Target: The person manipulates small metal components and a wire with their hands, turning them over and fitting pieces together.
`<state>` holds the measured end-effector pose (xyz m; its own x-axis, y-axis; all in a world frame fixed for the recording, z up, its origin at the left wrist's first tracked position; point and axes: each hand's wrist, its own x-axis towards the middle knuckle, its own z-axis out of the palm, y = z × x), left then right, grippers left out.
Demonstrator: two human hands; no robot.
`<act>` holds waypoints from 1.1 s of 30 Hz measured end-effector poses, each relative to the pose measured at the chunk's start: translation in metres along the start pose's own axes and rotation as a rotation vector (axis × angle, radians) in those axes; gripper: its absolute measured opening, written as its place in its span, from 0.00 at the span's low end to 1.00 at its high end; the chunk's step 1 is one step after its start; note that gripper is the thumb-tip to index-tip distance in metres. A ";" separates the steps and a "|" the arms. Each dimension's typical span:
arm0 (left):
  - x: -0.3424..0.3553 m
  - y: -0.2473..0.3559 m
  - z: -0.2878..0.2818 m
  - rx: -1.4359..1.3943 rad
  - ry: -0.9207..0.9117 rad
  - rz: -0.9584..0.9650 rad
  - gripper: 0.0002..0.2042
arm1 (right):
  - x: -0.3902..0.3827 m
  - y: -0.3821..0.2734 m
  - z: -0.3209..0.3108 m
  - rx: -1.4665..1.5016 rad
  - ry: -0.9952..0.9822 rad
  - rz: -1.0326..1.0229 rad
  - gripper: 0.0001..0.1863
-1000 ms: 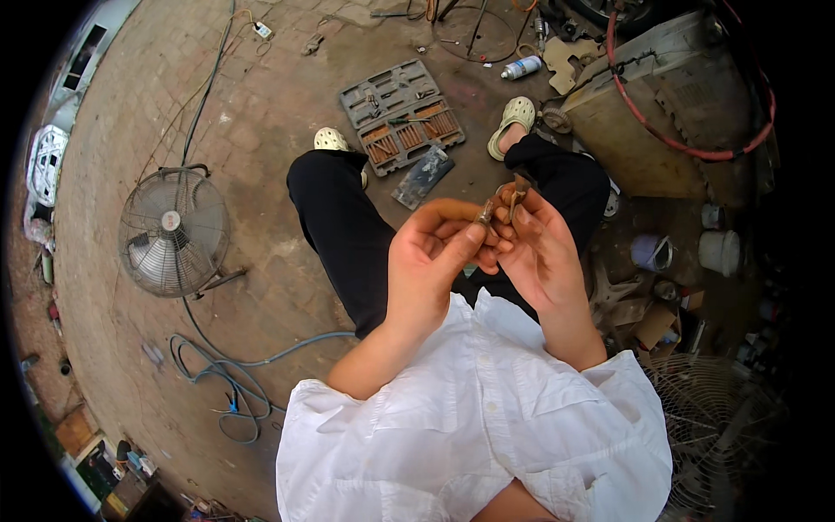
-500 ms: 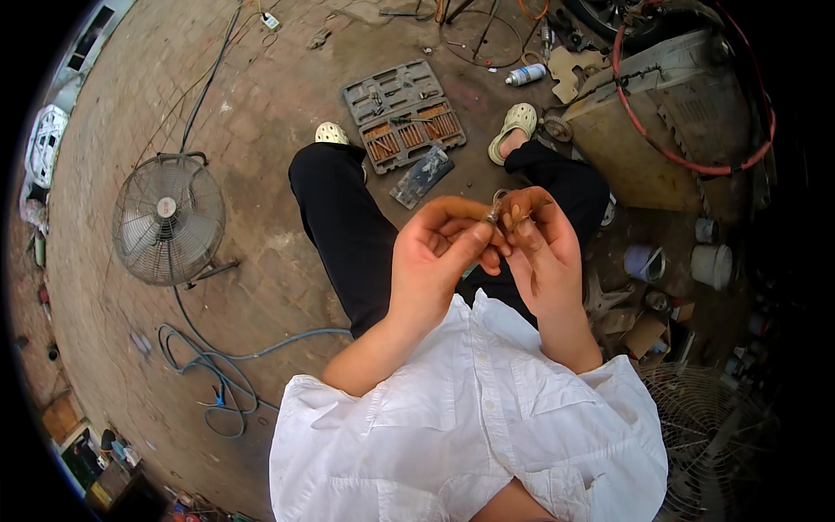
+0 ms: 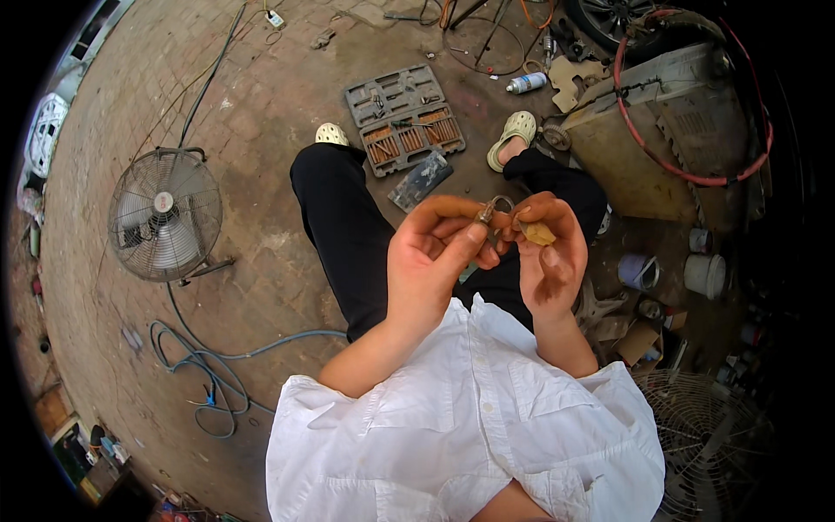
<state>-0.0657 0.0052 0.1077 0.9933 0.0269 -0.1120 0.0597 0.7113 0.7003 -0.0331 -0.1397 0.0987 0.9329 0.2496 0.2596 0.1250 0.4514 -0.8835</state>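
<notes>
In front of my lap both hands are held close together. My left hand [image 3: 439, 239] is closed, with a small metal ring clamp [image 3: 496, 206] pinched between thumb and forefinger; its loop stands up toward my right hand. My right hand [image 3: 554, 248] is also closed, its fingertips near the clamp. From its grip sticks out a small amber-yellow piece [image 3: 538, 233], whose kind I cannot make out. Dark smudges mark that palm. Beyond the hands, an open grey tool case [image 3: 422, 94] with rusty bits lies on the floor beside a dark flat block [image 3: 420, 181].
A round floor fan [image 3: 165, 213] stands at left, a blue-grey hose [image 3: 217, 357] coiled below it. A spray can [image 3: 526, 83] lies beyond my right foot. At right are a large worn metal tank [image 3: 644, 130], a red hose [image 3: 696, 178], paint buckets [image 3: 704, 276] and another fan guard [image 3: 696, 426].
My right hand has turned and shifted slightly right, bringing the amber-yellow piece into sight. The clamp's loop now shows more openly between the hands. My left hand keeps its pinch.
</notes>
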 end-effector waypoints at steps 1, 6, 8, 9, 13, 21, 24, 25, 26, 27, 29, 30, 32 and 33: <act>0.000 0.000 0.000 -0.002 -0.002 0.002 0.08 | 0.000 0.001 -0.001 0.010 -0.003 0.002 0.09; -0.001 -0.001 -0.002 0.018 0.015 -0.008 0.08 | -0.002 0.003 0.005 0.014 0.145 0.119 0.11; -0.001 -0.001 -0.002 0.019 0.019 -0.011 0.08 | -0.001 0.001 0.007 0.022 0.174 0.150 0.11; -0.002 -0.001 -0.003 0.021 0.019 -0.011 0.08 | -0.001 0.000 0.007 0.028 0.188 0.165 0.11; -0.002 -0.002 0.001 0.063 0.059 0.013 0.08 | -0.003 0.007 -0.003 0.097 0.168 0.202 0.12; -0.004 -0.005 0.003 0.108 0.045 0.022 0.08 | -0.003 0.002 -0.002 0.022 0.197 0.260 0.10; -0.004 -0.002 0.002 0.187 0.022 0.002 0.08 | -0.002 -0.004 -0.001 -0.026 0.214 0.282 0.09; -0.004 -0.001 0.003 0.215 0.016 -0.010 0.08 | -0.003 -0.007 0.001 -0.048 0.242 0.267 0.09; -0.004 -0.001 0.005 0.185 0.028 -0.021 0.08 | -0.005 -0.009 0.004 -0.069 0.271 0.251 0.10; -0.003 -0.001 0.008 0.154 0.036 -0.032 0.08 | -0.006 -0.011 0.007 -0.092 0.300 0.232 0.10; 0.000 -0.001 0.010 0.125 0.060 -0.045 0.08 | -0.011 -0.006 0.005 -0.293 0.291 0.019 0.12; 0.001 -0.002 0.011 0.125 0.076 -0.049 0.08 | -0.013 -0.005 0.005 -0.395 0.286 -0.086 0.12; 0.002 -0.004 0.010 0.120 0.080 -0.042 0.08 | -0.010 -0.005 0.006 -0.506 0.257 -0.202 0.14; 0.001 -0.006 0.008 0.118 0.070 -0.032 0.08 | -0.009 -0.004 0.005 -0.597 0.217 -0.257 0.14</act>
<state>-0.0639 -0.0050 0.1087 0.9817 0.0571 -0.1815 0.1066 0.6254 0.7730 -0.0432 -0.1399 0.1021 0.8874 -0.0073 0.4609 0.4584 -0.0918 -0.8840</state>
